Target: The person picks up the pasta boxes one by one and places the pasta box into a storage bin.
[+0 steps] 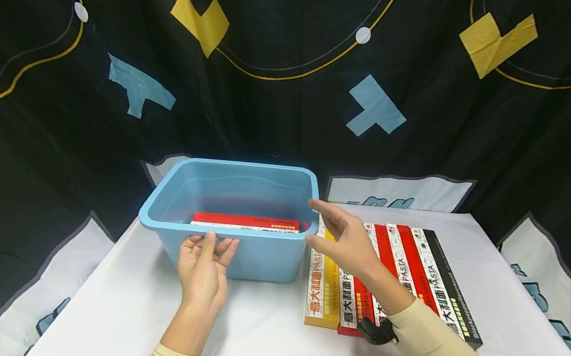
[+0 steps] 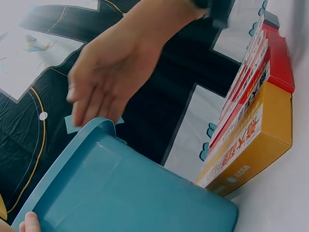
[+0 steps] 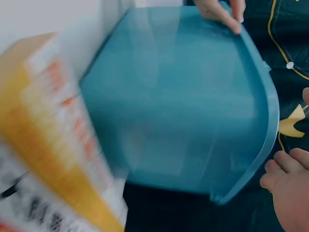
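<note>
A light blue plastic bin [image 1: 267, 259] stands on the table with a red-and-white pasta box [image 1: 245, 222] lying inside. My left hand [image 1: 204, 270] holds the bin's front rim, fingers beneath the lip and thumb at its edge. At the right end of the rim is my right hand [image 1: 347, 238], its thumb and fingers spread apart; whether it touches the rim I cannot tell. Right of the bin lies a row of pasta boxes: a yellow box [image 1: 321, 313] closest to it, red boxes [image 1: 384, 245] in the middle, a black box [image 1: 452, 288] at the far end.
The table has a white cover [image 1: 260, 330]. Behind it hangs a black cloth [image 1: 280, 126] with yellow and blue patches. My right forearm crosses above the pasta boxes. A dark wrist strap [image 1: 376, 331] hangs below that sleeve.
</note>
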{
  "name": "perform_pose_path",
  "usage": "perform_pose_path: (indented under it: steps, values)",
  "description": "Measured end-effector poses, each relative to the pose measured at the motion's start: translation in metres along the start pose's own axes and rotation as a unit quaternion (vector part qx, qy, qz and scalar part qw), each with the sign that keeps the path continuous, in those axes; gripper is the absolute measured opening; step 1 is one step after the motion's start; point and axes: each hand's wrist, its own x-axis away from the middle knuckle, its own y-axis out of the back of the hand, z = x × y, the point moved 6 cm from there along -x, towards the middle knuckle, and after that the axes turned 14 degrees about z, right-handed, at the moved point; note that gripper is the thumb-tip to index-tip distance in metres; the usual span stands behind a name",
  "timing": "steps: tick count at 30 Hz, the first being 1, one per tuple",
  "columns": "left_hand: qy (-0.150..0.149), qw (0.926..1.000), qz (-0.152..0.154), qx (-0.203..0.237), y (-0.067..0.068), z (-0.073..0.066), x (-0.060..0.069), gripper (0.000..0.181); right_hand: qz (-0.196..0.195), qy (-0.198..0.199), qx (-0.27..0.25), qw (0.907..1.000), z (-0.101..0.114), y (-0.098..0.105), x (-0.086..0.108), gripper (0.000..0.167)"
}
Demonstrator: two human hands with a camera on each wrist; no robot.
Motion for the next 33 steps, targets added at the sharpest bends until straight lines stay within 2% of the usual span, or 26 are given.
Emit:
perform_pose_path:
  steps: [4, 8, 12, 18, 21, 25, 29, 33]
  values:
    - [0.0, 1.0, 0.0, 0.002, 0.0, 0.0, 0.0, 0.025, -0.041, -0.022, 0.059, 0.9972, -0.009, 0.013, 0.029, 0.065]
    - [0.0, 1.0, -0.004, 0.007, 0.001, 0.001, 0.001, 0.026, -0.09, -0.071, 0.127, 0.9852, -0.021, 0.034, 0.061, 0.071]
    - [0.001, 0.9999, -0.006, 0.008, 0.002, 0.001, 0.001, 0.026, -0.132, -0.147, 0.179, 0.964, -0.036, 0.061, 0.096, 0.077]
    - [0.001, 1.0, 0.0, 0.003, 0.001, 0.0, 0.0, 0.027, -0.174, -0.241, 0.24, 0.9241, -0.064, 0.103, 0.152, 0.084]
    - [-0.003, 1.0, -0.004, 0.005, -0.001, 0.001, -0.001, 0.025, -0.164, -0.292, 0.264, 0.9047, -0.086, 0.118, 0.176, 0.088]
    - [-0.006, 0.9999, -0.011, 0.007, -0.001, 0.001, -0.001, 0.023, -0.107, -0.36, 0.272, 0.886, -0.117, 0.129, 0.204, 0.101]
    - [0.001, 0.9999, -0.01, 0.01, -0.001, 0.002, -0.001, 0.024, -0.044, -0.409, 0.253, 0.8755, -0.136, 0.133, 0.224, 0.114]
    - [0.003, 0.9999, -0.01, 0.008, -0.001, 0.001, -0.001, 0.025, -0.02, -0.428, 0.237, 0.8718, -0.141, 0.136, 0.232, 0.118]
